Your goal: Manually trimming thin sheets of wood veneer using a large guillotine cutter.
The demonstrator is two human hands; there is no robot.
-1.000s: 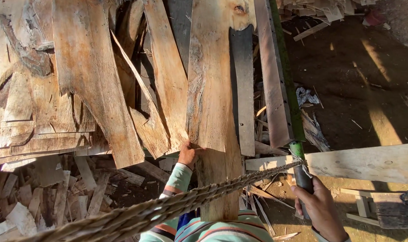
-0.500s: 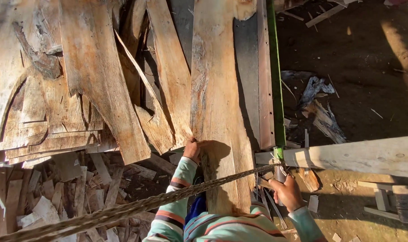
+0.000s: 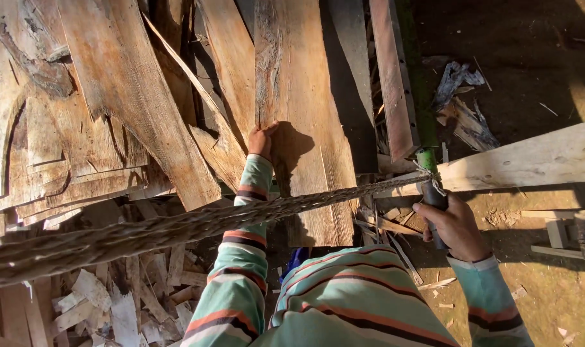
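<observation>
Left hand [image 3: 261, 140] gripped the near-left edge of a wide plank [image 3: 302, 115], which leaned on the board pile [image 3: 100, 115], not yet lifted clear. Right hand [image 3: 456, 225] clenched around a dark pole [image 3: 432, 193] beside the rope [image 3: 177, 231].

Dirt ground [image 3: 536, 58] bears wood offcuts [image 3: 113, 302] (pale, splintered) and leaning planks [image 3: 299, 77].

plank [image 3: 305, 96] top cut off, rope [image 3: 145, 234] blurred, left fingertips hidden

An outdoor woodyard: rough planks [image 3: 132, 96] piled at eleven o'clock, wood scraps [image 3: 106, 302] at eight, dirt ground [image 3: 523, 58] at two.
</observation>
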